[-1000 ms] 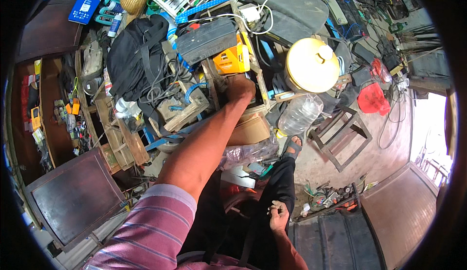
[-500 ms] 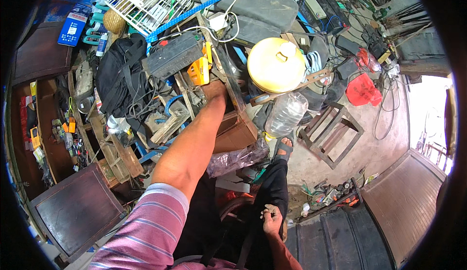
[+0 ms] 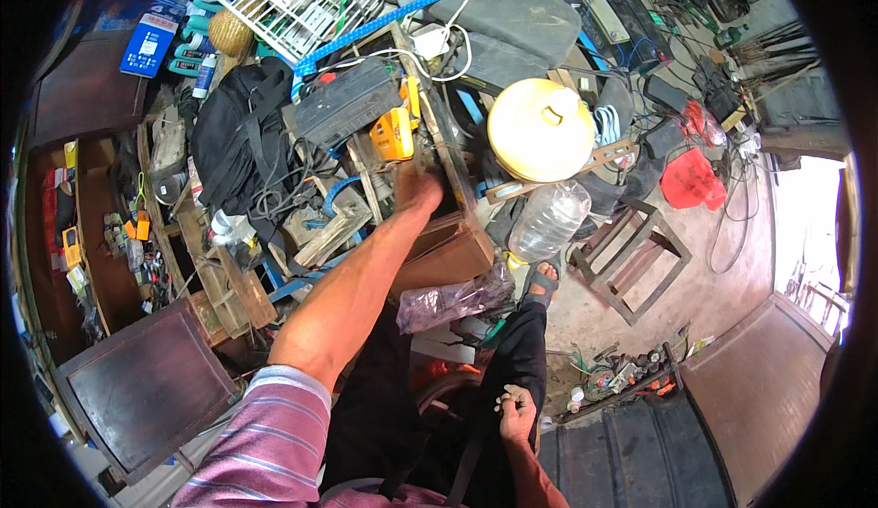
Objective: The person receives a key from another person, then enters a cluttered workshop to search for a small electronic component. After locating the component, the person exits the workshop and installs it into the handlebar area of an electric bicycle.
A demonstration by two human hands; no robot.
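Note:
My left arm reaches forward into a gap in a wooden frame (image 3: 447, 156). My left hand (image 3: 413, 186) is down in the gap, between the frame and an open cardboard box (image 3: 445, 259); its fingers are hidden. Just beyond it lies a yellow-orange tool or case (image 3: 392, 135), next to a dusty dark grey box (image 3: 347, 103). My right hand (image 3: 518, 411) rests near my right thigh with its fingers curled together. Something small and pale may be at the fingertips, too small to name.
A round yellow lidded container (image 3: 540, 133) and a clear plastic bottle (image 3: 549, 223) stand right of the frame. A small wooden stool frame (image 3: 631, 261) is on the floor. Left are a black bag (image 3: 240, 138) and wooden slats; a white wire rack (image 3: 302, 5) lies at the back.
The view has shifted, so most things sit slightly farther right. My left forearm has drawn back a little toward me, its hand still in the gap. The right hand stays curled by my thigh.

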